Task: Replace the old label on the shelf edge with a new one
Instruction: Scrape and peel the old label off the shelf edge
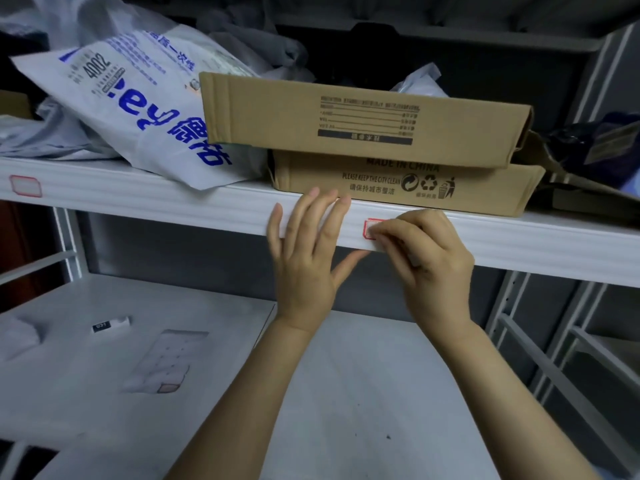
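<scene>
White metal shelving fills our view, set against a dim grey back wall, with grey slotted uprights (512, 306) off to the right. Across the middle runs the ribbed shelf edge (173, 199), tilted a little in the wide lens.

On that upper shelf we see a white plastic bag (138, 109) with blue print slumped over the lip, and beside it two flat cardboard boxes – the upper box (346, 119) stacked on the lower box (398, 185), which sits right at the front. More crumpled bags and dark bundles crowd in behind.

Our left hand (304, 258) lies flat against the shelf edge, fingers straight and slightly spread, thumb reaching beneath the lip. Just to its right, our right hand (426, 258) has its fingers curled, their tips bunched on the red-bordered label (369, 226) stuck to the shelf edge below the lower box. Only the label's left end shows; whether the fingers pinch it or merely press it we cannot tell.

A second label (25, 185) of the same kind sits far left on the same edge.

Below, the lower shelf (346, 393) is a pale, scuffed sheet – on it lie a label sheet (166, 362), a small white tube (110, 325) and a crumpled white wad (19, 336), all well to the left of our arms.
</scene>
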